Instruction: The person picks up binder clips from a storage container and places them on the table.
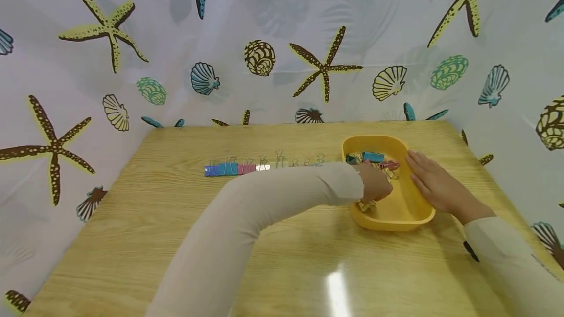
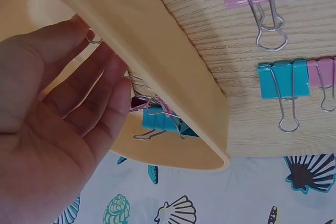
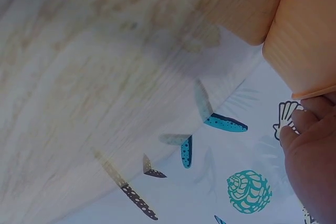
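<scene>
My left hand is down inside a yellow tray, fingers bent. In the left wrist view, a small wire loop of a binder clip shows between the thumb and fingertips; the rest of that clip is hidden. Around this hand lie loose binder clips: a blue one, a pink one, a dark green one and gold ones near the tray's left wall. My right hand rests against the tray's right rim, fingers fairly straight.
A row of binder clips stands on the wooden table left of the tray, with a blue clip, a light blue clip and a pink clip at its left end. My left sleeve partly covers the row. Patterned fabric surrounds the table.
</scene>
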`<state>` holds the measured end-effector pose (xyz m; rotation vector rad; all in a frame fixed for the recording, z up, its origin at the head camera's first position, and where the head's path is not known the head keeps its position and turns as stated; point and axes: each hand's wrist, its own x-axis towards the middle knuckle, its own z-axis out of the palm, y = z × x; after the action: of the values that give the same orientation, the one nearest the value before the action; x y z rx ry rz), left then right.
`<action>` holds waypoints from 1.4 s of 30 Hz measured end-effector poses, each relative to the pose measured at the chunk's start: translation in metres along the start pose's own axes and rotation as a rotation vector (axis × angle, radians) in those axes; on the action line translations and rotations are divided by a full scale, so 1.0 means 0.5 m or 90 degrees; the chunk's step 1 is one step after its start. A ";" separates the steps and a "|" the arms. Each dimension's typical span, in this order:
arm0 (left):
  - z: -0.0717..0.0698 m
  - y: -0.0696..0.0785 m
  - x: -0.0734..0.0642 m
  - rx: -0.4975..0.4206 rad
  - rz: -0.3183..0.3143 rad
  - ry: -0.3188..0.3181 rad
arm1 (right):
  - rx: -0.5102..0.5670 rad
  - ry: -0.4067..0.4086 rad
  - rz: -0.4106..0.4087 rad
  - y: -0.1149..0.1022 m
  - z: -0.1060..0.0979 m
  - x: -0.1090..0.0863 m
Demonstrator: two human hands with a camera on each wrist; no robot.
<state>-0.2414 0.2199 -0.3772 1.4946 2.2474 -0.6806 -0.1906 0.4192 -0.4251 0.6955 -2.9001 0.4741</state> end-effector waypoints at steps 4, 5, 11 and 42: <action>0.021 -0.003 -0.001 -0.011 0.009 0.012 | 0.003 -0.014 0.009 -0.007 0.004 0.008; 0.023 -0.001 -0.007 -0.011 0.013 0.016 | 0.001 -0.018 0.011 -0.008 0.004 0.009; 0.000 0.013 -0.060 -0.030 0.030 0.016 | -0.015 -0.030 0.019 -0.011 0.002 0.011; -0.051 -0.074 -0.142 -0.211 0.152 0.223 | -0.028 -0.016 0.016 -0.007 -0.005 0.002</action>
<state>-0.2493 0.1689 -0.3108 1.7694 2.2246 0.0296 -0.1899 0.4166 -0.4218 0.6635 -2.9362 0.4050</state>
